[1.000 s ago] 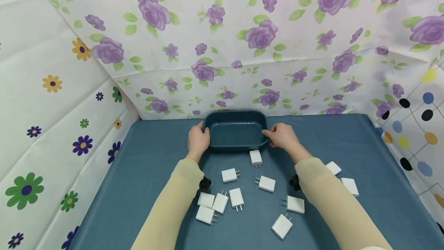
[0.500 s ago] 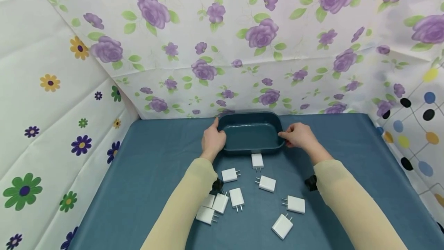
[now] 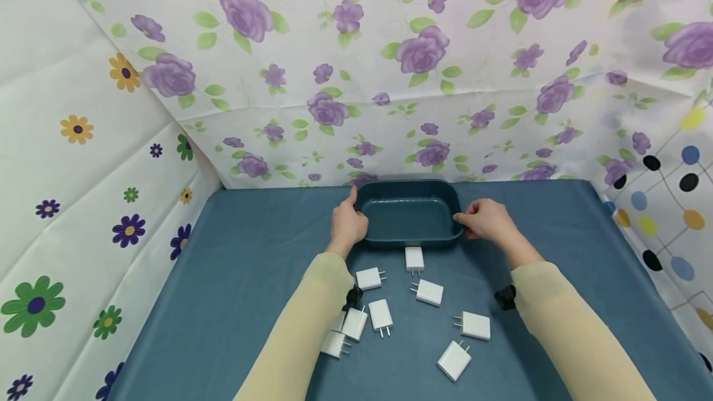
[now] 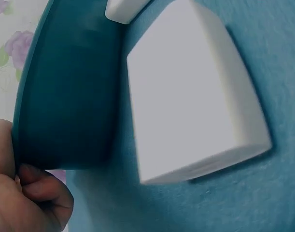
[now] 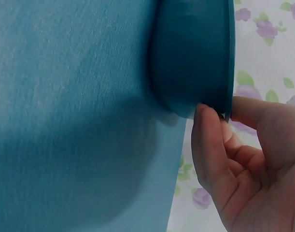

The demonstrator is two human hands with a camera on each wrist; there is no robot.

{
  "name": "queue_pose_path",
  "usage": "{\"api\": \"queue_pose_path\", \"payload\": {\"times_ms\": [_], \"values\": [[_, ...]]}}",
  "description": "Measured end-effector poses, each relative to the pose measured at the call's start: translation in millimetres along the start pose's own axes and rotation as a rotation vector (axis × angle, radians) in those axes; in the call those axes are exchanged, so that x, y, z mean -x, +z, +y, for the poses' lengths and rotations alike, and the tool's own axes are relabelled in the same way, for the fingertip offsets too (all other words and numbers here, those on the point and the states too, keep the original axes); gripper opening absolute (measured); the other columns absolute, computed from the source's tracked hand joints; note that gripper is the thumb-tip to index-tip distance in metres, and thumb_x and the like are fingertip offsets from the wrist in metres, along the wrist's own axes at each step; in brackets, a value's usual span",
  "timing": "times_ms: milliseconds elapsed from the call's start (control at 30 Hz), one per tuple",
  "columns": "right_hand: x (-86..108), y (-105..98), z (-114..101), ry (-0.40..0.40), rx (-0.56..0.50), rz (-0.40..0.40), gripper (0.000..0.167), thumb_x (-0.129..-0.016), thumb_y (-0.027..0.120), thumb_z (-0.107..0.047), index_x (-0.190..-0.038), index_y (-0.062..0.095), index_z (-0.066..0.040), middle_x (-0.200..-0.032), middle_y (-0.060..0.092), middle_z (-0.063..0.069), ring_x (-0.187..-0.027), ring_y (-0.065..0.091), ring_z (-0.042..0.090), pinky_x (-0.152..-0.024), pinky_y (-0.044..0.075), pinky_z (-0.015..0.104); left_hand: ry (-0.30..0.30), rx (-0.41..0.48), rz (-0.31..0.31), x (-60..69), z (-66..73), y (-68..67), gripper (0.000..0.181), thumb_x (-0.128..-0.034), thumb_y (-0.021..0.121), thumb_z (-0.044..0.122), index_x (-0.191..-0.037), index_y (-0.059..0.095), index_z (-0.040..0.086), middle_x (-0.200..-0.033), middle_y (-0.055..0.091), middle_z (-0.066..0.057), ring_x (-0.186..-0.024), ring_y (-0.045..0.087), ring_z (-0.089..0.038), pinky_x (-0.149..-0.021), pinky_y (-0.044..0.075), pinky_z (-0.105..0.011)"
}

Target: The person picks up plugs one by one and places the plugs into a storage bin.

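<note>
A dark teal rectangular tray (image 3: 409, 243) stands at the back of the table, against the flowered cloth. My left hand (image 3: 348, 223) holds its left end, the thumb over the rim and fingers curled beneath it in the left wrist view. At the right end my right hand (image 3: 486, 220) pinches the rim between thumb and fingers, as the right wrist view shows. Just in front of the tray lies a white charger plug (image 3: 414, 258). Another charger plug (image 4: 190, 96) looms large in the left wrist view, near the tray wall.
Several more white charger plugs lie scattered across the blue tablecloth (image 3: 250, 302), including one (image 3: 429, 292) in the middle and one (image 3: 453, 361) nearer the front. My left sleeve partly covers a group of plugs (image 3: 335, 344). Patterned cloth walls (image 3: 390, 79) bound the table.
Both hands have moved the tray to the right along the back of the table, most of it in the first half second. Two plugs at the right are now hidden by the right sleeve.
</note>
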State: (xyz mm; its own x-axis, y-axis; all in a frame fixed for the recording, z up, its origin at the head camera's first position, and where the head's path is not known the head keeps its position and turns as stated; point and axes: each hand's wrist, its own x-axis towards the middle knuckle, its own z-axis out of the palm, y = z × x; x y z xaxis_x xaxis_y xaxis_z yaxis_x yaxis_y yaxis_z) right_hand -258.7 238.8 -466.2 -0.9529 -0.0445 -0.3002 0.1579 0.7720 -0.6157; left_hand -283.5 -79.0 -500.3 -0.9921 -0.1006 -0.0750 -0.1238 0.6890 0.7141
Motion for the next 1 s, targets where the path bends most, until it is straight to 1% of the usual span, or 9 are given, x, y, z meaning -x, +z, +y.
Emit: {"api": "queue_pose_path", "payload": {"times_ms": [167,300,400,500,600,733,800,867,1000], "values": [[1.2,7.0,1.9,0.006,-0.033,0.021,0.037,-0.109,0.063,-0.038,-0.112,0.063,-0.002,-0.094,0.075,0.012,-0.078,0.073,0.024,-0.074,0.060,0.043,-0.014,-0.021,0.001,-0.1,1.8,1.3,0.077,-0.0988,0.050,-0.003,-0.171,0.034,0.020,-0.061,0.057,-0.013,-0.047,0.030,-0.019,-0.053,0.030,-0.037],[4.3,10.3,2.4,0.009,-0.035,0.045,0.047,-0.109,0.062,-0.042,-0.128,0.061,0.000,-0.108,0.075,0.016,-0.082,0.075,0.027,-0.073,0.059,0.043,-0.050,-0.070,0.008,-0.9,8.0,2.4,0.080,-0.0976,0.053,-0.003,-0.170,0.035,0.023,-0.063,0.057,-0.013,-0.047,0.033,-0.020,-0.051,0.030,-0.037],[9.5,12.9,-0.4,0.011,0.009,0.084,0.058,-0.109,0.059,-0.050,-0.140,0.058,-0.001,-0.116,0.073,0.019,-0.084,0.073,0.028,-0.074,0.057,0.046,-0.091,-0.104,-0.005,-1.4,12.0,3.6,0.081,-0.0986,0.056,-0.001,-0.171,0.032,0.026,-0.062,0.057,-0.013,-0.046,0.033,-0.020,-0.048,0.030,-0.036],[16.6,18.4,-5.9,0.007,0.072,0.161,0.068,-0.108,0.055,-0.058,-0.145,0.053,-0.002,-0.113,0.071,0.019,-0.077,0.070,0.028,-0.067,0.055,0.046,-0.121,-0.138,-0.019,-0.4,14.6,4.7,0.083,-0.0999,0.059,0.002,-0.172,0.030,0.029,-0.061,0.059,-0.012,-0.045,0.034,-0.020,-0.047,0.031,-0.036],[28.2,24.8,-16.4,-0.017,0.119,0.259,0.064,-0.108,0.054,-0.059,-0.137,0.055,-0.002,-0.101,0.067,0.017,-0.068,0.063,0.028,-0.058,0.050,0.044,-0.124,-0.165,-0.017,1.2,15.6,5.8,0.084,-0.1001,0.063,0.006,-0.172,0.029,0.031,-0.062,0.060,-0.010,-0.047,0.039,-0.021,-0.047,0.033,-0.037],[46.5,35.4,-33.9,-0.114,0.164,0.320,0.042,-0.109,0.058,-0.049,-0.109,0.063,-0.008,-0.083,0.062,0.009,-0.060,0.056,0.024,-0.053,0.043,0.041,-0.115,-0.167,-0.001,2.4,15.0,6.4,0.084,-0.0998,0.064,0.007,-0.172,0.029,0.031,-0.063,0.060,-0.009,-0.048,0.041,-0.022,-0.047,0.034,-0.037],[55.1,42.7,-42.6,-0.166,0.185,0.303,0.036,-0.109,0.061,-0.045,-0.095,0.064,-0.011,-0.075,0.059,0.004,-0.057,0.053,0.022,-0.052,0.040,0.038,-0.112,-0.161,0.007,2.7,14.6,6.0,0.084,-0.0998,0.064,0.007,-0.172,0.029,0.031,-0.062,0.060,-0.009,-0.046,0.039,-0.021,-0.046,0.032,-0.037],[62.7,51.5,-50.7,-0.192,0.206,0.256,0.037,-0.108,0.063,-0.043,-0.083,0.065,-0.014,-0.065,0.055,0.001,-0.053,0.050,0.020,-0.049,0.037,0.036,-0.109,-0.153,0.008,2.9,14.2,5.5,0.084,-0.1000,0.064,0.006,-0.172,0.029,0.030,-0.061,0.059,-0.009,-0.045,0.037,-0.020,-0.045,0.031,-0.036],[71.4,72.5,-63.2,-0.177,0.271,0.134,0.045,-0.106,0.066,-0.044,-0.070,0.065,-0.017,-0.057,0.049,-0.001,-0.049,0.048,0.017,-0.046,0.034,0.032,-0.104,-0.145,-0.003,2.5,13.5,5.2,0.083,-0.1011,0.062,0.004,-0.173,0.027,0.029,-0.059,0.058,-0.009,-0.042,0.032,-0.018,-0.043,0.028,-0.034]]}}
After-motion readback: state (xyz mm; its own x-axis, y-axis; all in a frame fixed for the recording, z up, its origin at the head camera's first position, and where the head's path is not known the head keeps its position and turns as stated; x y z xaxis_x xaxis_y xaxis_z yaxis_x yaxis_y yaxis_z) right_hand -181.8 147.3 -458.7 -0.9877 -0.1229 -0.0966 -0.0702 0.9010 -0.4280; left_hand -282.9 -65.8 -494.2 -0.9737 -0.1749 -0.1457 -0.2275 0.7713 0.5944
